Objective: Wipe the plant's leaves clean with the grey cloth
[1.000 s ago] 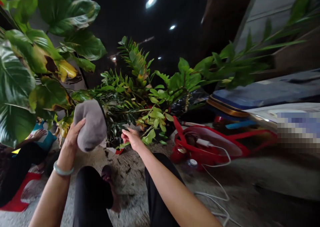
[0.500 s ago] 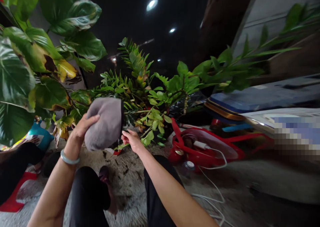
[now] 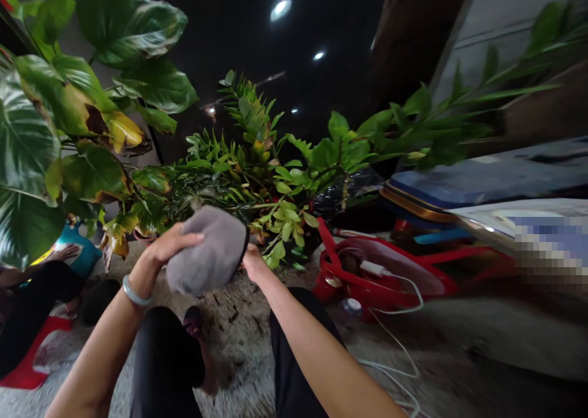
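Note:
A rounded grey cloth item (image 3: 209,252) with a dark edge hangs between my hands, above my knees. My left hand (image 3: 172,244) grips its left side, the thumb lying across the cloth and the other fingers hidden behind it. At the dark right edge, my right hand (image 3: 252,263) is closed with its fingers pinched on the rim. A pale bangle (image 3: 136,291) circles my left wrist.
Leafy plants (image 3: 285,173) stand ahead, with large leaves (image 3: 133,32) at upper left. A red bag (image 3: 390,277) with a white cable lies on the right, near a bottle (image 3: 352,306). Another person (image 3: 41,289) sits at far left by a red stool (image 3: 39,350).
The grey cloth item has moved down and to the right, tilting, with my left hand on it. My right hand has shifted slightly right and now closes on its edge.

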{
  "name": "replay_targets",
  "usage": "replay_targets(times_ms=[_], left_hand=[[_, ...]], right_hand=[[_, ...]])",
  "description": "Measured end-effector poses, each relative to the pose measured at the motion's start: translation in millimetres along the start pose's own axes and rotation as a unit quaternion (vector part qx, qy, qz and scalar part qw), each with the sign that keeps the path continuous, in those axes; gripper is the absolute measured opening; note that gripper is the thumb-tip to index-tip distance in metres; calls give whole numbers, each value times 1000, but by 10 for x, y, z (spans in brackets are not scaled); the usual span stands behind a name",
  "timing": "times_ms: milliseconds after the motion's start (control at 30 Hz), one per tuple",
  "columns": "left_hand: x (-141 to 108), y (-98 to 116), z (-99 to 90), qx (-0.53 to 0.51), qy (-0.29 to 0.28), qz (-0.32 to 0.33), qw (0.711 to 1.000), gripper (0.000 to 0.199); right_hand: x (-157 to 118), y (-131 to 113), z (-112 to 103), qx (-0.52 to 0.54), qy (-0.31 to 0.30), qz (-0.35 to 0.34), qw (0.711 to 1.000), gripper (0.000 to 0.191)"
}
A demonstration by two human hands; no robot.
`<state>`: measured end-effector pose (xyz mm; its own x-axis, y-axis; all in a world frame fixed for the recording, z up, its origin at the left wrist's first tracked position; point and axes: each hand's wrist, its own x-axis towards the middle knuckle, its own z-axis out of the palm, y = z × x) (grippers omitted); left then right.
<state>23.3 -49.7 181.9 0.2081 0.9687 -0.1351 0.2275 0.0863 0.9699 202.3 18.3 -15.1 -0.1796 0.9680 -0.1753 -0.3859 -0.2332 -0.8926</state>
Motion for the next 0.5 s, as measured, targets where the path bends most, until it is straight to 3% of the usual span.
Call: replay_targets(times_ms=[100,200,300,367,433,500], left_hand=[[325,95,36,-90,99,86,987,47],[501,-145,127,-96,112,32,989,41],[298,-418,131,7,34,-47,998,28],[69,-419,46,49,-27,-55,997,28],[-70,-267,-71,37,-9,-28,999,31],[-42,-72,-164,-17,80,30,996,35]], right_hand=[[-15,11,73,15,4,21,1000,27],[-35,14,117,16,17,32,999,25],[-48,4,80,18,33,31,999,27],[-50,-6,37,16,29,24,999,27],[-46,-12,14,8,23,25,999,27],[-40,-10,27,6,21,33,999,26]])
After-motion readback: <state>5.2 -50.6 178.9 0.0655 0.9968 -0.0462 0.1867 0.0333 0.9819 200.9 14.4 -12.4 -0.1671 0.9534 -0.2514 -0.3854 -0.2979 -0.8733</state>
